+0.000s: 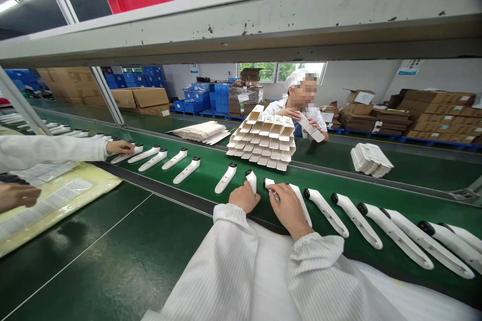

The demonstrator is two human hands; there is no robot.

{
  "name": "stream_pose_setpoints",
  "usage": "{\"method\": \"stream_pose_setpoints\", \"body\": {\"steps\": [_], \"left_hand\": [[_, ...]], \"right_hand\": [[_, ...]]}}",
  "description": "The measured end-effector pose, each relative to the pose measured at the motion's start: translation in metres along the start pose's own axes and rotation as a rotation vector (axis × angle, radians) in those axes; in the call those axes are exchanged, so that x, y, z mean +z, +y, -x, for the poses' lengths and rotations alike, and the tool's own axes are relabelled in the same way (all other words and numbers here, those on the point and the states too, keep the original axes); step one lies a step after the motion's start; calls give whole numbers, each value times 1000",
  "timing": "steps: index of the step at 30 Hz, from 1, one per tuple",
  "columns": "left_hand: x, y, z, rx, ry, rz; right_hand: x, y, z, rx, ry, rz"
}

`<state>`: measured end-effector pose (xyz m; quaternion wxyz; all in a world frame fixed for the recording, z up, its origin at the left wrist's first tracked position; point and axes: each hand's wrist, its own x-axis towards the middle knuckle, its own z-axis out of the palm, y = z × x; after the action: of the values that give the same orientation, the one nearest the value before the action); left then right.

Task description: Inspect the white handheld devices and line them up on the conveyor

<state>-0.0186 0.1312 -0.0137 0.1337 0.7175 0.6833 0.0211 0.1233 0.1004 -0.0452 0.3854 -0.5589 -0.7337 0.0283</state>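
My left hand (pixel 244 197) is closed around the lower part of a white device (pixel 251 178) with a black end, over the green belt (pixel 205 185). To its right my right hand (pixel 289 208) has its fingers bent over another white device (pixel 268 182), whose black end points up and left; the fingers partly hide it. More devices of the same kind lie on the belt on both sides, one (pixel 226 178) left of my left hand and one (pixel 327 212) right of my right hand.
Stacked open white boxes (pixel 263 140) stand beyond the belt, with flat cartons (pixel 203 131) to their left and a pile (pixel 371 159) to the right. A person (pixel 297 105) across holds a box. At left, a co-worker's hand (pixel 120 147) touches a device. A shelf (pixel 241 25) crosses above.
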Motion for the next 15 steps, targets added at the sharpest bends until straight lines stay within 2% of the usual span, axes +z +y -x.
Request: {"method": "stream_pose_setpoints", "body": {"steps": [6,10,12,15], "left_hand": [[3,-12,-10,190,-123,290],[8,-18,-16,161,-245,572],[6,-21,-17,135,-209,623],[-1,-25,-16,88,10,483]], "right_hand": [[-2,15,-2,53,132,-99],[-5,17,-4,67,157,-117],[-5,15,-4,58,157,-107],[-4,10,-3,11,131,-70]]}}
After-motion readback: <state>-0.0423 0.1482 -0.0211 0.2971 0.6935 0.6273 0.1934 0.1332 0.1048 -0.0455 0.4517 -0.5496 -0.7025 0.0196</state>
